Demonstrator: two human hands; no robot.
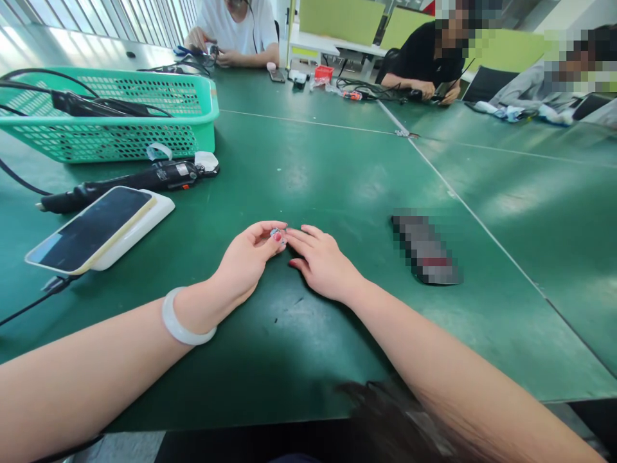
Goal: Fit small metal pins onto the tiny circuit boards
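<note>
Over the middle of the green table [299, 173], my left hand [245, 260] pinches a small blue-grey piece [278, 233] between thumb and fingers. Most of that piece is covered, so its kind does not show. A pale bangle [177, 318] circles my left wrist. Beside it, my right hand [322, 263] has its fingers stretched out, with the thumb apart. Its fingertips reach to the edge of the small piece; whether they touch it I cannot tell.
On the left are a green plastic basket [205, 119] with cables, a black corded tool [130, 183] and a phone [91, 228] on a white box [161, 209]. A blurred-out dark object [424, 247] lies to the right. Several people work across the table.
</note>
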